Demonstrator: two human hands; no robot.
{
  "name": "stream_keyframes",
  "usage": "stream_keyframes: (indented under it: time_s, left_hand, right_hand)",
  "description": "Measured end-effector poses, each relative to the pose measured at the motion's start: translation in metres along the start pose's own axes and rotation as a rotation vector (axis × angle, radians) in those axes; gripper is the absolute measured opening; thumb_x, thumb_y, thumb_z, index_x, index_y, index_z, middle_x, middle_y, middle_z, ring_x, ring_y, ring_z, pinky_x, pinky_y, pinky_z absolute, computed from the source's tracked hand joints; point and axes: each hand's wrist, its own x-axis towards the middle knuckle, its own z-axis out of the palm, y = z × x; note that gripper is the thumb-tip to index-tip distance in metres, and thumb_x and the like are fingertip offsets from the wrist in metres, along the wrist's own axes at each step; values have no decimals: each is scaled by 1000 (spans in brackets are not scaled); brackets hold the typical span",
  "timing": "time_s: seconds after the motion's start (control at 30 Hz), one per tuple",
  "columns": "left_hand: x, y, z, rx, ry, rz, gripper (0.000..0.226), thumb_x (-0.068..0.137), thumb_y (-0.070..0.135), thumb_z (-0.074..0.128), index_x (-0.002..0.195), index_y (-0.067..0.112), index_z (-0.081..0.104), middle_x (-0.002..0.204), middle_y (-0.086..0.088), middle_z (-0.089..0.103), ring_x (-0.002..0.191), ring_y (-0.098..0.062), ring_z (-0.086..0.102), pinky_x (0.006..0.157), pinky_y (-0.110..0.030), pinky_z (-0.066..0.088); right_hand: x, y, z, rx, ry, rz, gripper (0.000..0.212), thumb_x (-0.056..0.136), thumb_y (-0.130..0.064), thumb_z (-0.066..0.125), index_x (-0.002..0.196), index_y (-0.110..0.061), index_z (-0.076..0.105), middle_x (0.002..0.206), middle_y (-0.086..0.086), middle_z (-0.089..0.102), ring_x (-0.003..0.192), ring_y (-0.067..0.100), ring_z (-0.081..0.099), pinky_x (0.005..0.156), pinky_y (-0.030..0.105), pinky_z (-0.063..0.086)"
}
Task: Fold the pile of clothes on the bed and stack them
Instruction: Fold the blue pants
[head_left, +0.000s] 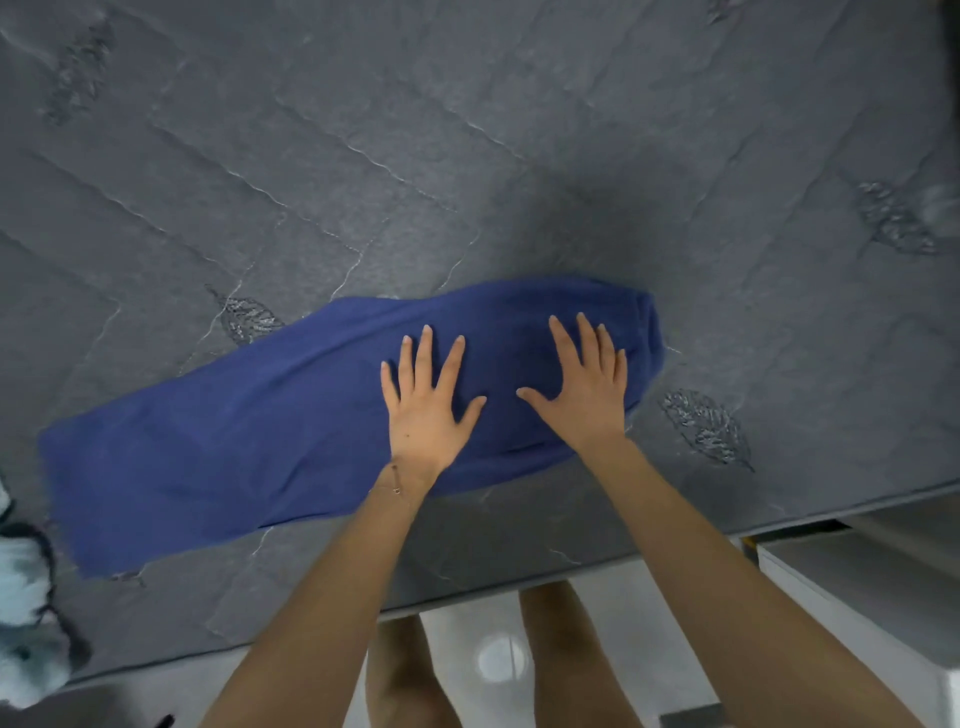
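Garment (249, 447) laid across mattress (467, 130), near front edge; left hand (423, 410) and right hand (587, 395) placed flat on its right half, side by side, apart; other clothes (21, 597) on mattress at far left

pale garment (21, 597) cut off at L edge, blurry

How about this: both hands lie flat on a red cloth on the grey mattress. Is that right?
Not quite. The head view shows the cloth is dark blue, not red. The rest holds: the left hand and the right hand both lie flat on it, fingers spread, on the grey mattress.
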Motion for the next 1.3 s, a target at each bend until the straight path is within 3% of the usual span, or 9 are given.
stream_keyframes:
  time_s: [0.37,0.5,0.6,0.67,0.73,0.9,1.07,1.2,1.3]
  left_hand:
    - [40,77,26,42,-123,34,75,95,58,44,154,34,4,163,-6,-5,150,-29,-8,116,-58,-2]
    - [47,83,35,58,-166,7,75,94,60,42,154,36,4,163,-4,-7,149,-29,-11,115,-61,-1]
    - [50,83,42,79,-176,0,76,94,61,42,154,37,3,163,-4,-11,148,-30,-15,113,-62,-3]
    - [50,82,44,111,-176,-1,78,93,62,42,154,37,1,163,-5,-13,148,-31,-15,113,-63,-3]
    - [50,85,45,137,-184,-3,81,92,64,43,154,37,-1,162,-7,-14,148,-33,-15,113,-64,-3]
    - [60,104,42,59,-196,-14,86,87,69,44,153,39,-1,162,-6,-16,148,-34,-17,113,-64,-4]
    - [75,143,31,-188,-194,118,86,88,59,52,154,38,1,162,-1,-15,148,-24,-18,113,-60,-9]
    - [77,139,16,-316,-100,80,79,91,38,59,155,25,15,163,-5,-3,150,-22,-6,119,-49,-5]
    - [66,104,-9,-597,0,-10,66,90,21,66,148,17,35,148,-11,33,136,-22,32,114,-34,24]
  right_hand:
    - [45,66,-29,107,-34,134,105,81,-54,69,155,-33,-4,162,13,-12,149,32,-9,118,57,9]
    - [51,73,-26,329,21,230,112,78,-41,77,155,-26,-2,159,15,15,145,32,18,111,55,26]
    - [55,80,-23,620,13,303,90,82,-29,76,152,-15,22,143,12,45,131,29,44,102,38,40]
    - [54,82,-24,715,-32,274,48,84,-24,73,125,-12,51,118,7,62,110,25,58,83,28,43]
    - [51,86,-29,729,-45,182,21,86,-18,71,94,-12,52,95,4,62,90,19,59,74,31,44]
    - [46,94,-54,809,41,111,22,86,-6,66,81,1,45,76,2,51,72,10,44,61,24,37]
    - [49,92,-84,744,334,224,16,89,-11,63,87,-10,47,71,-2,53,63,10,48,50,17,36]
    - [46,43,-82,779,195,176,29,88,-24,69,100,-17,43,80,-6,58,68,3,56,52,15,41]
    - [40,-3,-69,865,154,190,35,88,-28,69,107,-17,41,87,-9,57,72,4,55,52,9,39]
